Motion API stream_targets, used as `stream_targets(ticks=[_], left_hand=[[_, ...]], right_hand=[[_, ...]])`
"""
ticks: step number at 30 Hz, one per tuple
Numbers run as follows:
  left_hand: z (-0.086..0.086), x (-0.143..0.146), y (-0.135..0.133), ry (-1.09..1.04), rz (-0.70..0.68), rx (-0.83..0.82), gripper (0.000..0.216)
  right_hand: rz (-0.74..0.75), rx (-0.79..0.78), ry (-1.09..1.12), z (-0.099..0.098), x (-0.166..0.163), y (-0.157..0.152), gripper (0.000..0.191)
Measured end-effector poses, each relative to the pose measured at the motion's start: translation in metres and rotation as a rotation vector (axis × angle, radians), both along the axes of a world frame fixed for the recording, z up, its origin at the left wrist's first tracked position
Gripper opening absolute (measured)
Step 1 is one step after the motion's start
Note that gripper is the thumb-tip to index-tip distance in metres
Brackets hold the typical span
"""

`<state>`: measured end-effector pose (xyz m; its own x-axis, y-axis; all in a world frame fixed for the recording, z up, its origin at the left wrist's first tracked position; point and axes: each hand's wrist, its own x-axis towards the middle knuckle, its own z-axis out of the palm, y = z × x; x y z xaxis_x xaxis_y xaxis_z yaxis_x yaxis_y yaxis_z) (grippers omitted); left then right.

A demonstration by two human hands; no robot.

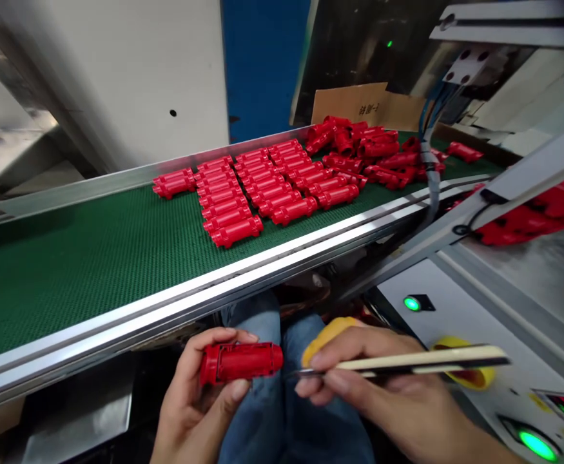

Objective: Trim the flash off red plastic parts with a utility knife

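Observation:
My left hand (204, 393) is closed around a red plastic tubular part (243, 362), held level above my lap with the thumb below and fingers behind. Its narrower end points right. My right hand (359, 374) grips a slim knife (421, 361) with a cream and dark handle, its metal tip pointing left. A small gap separates that tip from the red part. Something yellow, like a finger cover (332, 335), sits at a finger of my right hand. Rows of matching red parts (257, 180) lie on the green conveyor belt (117, 258) beyond my hands.
A loose heap of red parts (373, 151) lies farther back right, before a cardboard flap (349, 106). The belt's metal rail (180, 293) crosses in front of me. At right stand a slanted frame bar (494, 200) and a control panel with a lit green button (412, 303).

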<state>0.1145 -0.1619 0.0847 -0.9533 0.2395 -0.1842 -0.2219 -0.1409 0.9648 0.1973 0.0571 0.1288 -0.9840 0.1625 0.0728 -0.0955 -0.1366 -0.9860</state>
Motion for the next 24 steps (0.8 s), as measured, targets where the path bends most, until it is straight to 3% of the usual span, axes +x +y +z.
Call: stream_targets(ticks=[3,7,24], left_hand=[[-0.014,-0.002,0.004,0.040,-0.025,0.006,0.038],[-0.023,-0.003,-0.001,0.174,-0.043,-0.016,0.025],[-0.019,-0.005,-0.003,0.184,-0.060,-0.010,0.023]], right_hand=[[0.069,-0.085,-0.075,-0.011,-0.014,-0.010,0.010],[0.136,-0.082,-0.119,-0.019,-0.026,-0.012,0.017],[0.162,0.073,-0.112,-0.023,-0.032,-0.012,0.021]])
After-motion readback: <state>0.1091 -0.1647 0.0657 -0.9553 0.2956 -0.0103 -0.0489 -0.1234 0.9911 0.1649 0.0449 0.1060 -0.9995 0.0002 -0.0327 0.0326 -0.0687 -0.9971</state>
